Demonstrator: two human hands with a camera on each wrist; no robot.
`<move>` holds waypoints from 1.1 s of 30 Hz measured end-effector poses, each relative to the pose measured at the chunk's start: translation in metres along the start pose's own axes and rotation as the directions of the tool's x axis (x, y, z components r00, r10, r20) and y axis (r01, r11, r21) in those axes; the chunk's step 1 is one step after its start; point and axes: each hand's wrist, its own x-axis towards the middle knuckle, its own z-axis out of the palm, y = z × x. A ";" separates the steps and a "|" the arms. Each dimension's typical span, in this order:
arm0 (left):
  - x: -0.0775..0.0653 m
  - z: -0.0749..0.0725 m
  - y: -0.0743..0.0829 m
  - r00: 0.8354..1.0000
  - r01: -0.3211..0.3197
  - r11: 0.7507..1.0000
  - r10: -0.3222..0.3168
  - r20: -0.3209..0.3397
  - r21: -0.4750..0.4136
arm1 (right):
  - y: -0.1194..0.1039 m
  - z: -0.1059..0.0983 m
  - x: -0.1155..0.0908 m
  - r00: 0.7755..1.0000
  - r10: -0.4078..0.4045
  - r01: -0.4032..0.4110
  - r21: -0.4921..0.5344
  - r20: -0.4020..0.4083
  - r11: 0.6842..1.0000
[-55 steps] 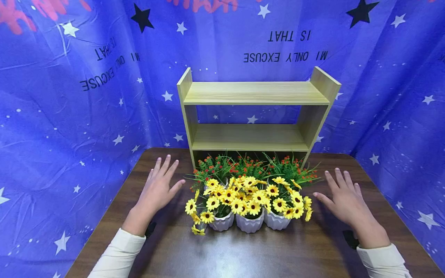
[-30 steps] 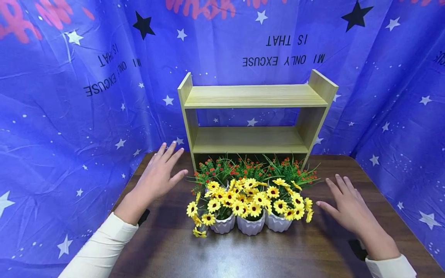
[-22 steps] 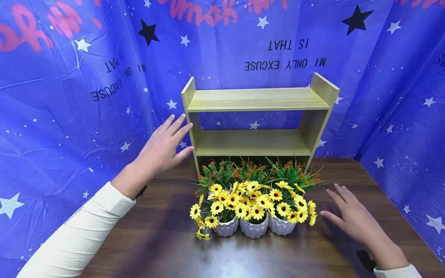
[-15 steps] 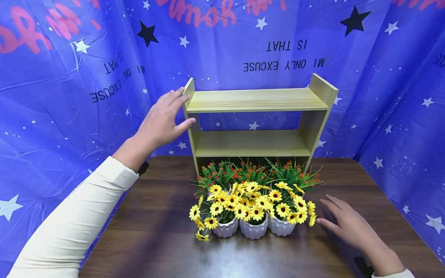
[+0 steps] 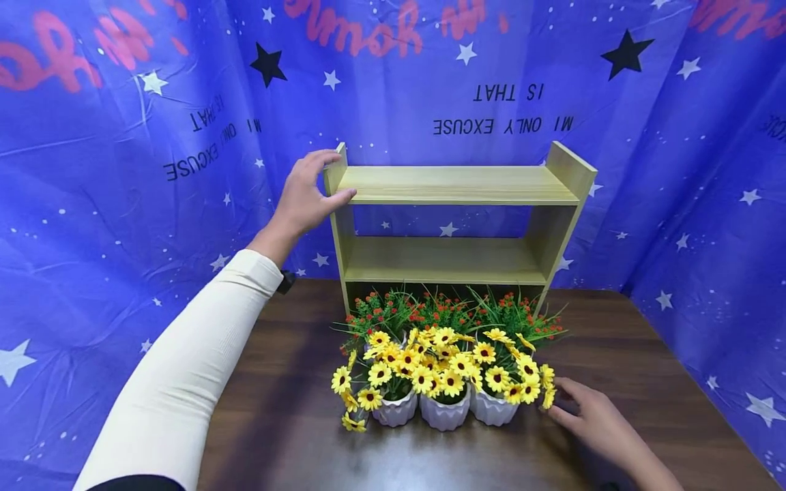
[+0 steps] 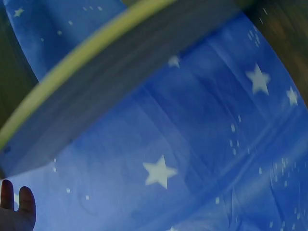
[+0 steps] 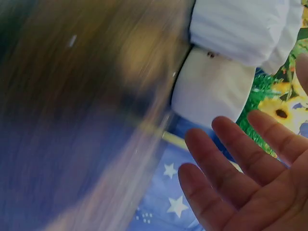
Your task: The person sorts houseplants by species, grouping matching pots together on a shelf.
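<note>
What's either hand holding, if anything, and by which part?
Left hand is at the shelf's upper left panel; gripping can't be told. Right hand holds nothing.

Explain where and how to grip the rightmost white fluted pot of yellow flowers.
Probably low on the white fluted pot, right hand coming from the right: the pot stands upright, yellow flowers overhang its rim, and the middle pot crowds its left.
</note>
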 end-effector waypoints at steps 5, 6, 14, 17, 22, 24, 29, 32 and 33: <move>0.000 0.011 0.003 0.995 0.072 0.993 -0.078 -0.068 -0.091 | -0.006 0.003 0.000 1.000 -0.024 0.023 0.056 0.006 0.998; 0.000 0.012 0.003 0.992 0.083 0.992 -0.092 -0.083 -0.098 | -0.008 0.004 0.000 1.000 -0.024 0.023 0.063 0.015 0.998; -0.006 0.026 -0.003 0.971 0.172 0.962 -0.202 -0.131 -0.212 | -0.020 0.016 0.000 0.998 0.017 -0.023 0.100 0.063 0.995; -0.007 0.032 -0.003 0.968 0.162 0.961 -0.200 -0.154 -0.226 | -0.025 0.023 0.002 0.997 0.053 -0.060 0.120 0.061 0.991; -0.011 0.038 -0.003 0.964 0.150 0.956 -0.198 -0.176 -0.254 | -0.035 0.034 0.004 0.988 0.145 -0.153 0.168 0.062 0.974; -0.011 0.040 -0.003 0.962 0.146 0.952 -0.200 -0.185 -0.267 | -0.039 0.039 0.004 0.983 0.176 -0.183 0.193 0.053 0.964; -0.010 0.042 -0.004 0.957 0.142 0.947 -0.207 -0.205 -0.289 | -0.049 0.049 0.007 0.974 0.226 -0.223 0.246 0.013 0.943; -0.010 0.044 -0.004 0.955 0.150 0.942 -0.216 -0.203 -0.299 | -0.055 0.054 0.010 0.961 0.277 -0.272 0.262 0.018 0.926; -0.010 0.044 -0.004 0.955 0.152 0.941 -0.219 -0.202 -0.303 | -0.057 0.056 0.011 0.957 0.289 -0.283 0.270 0.018 0.920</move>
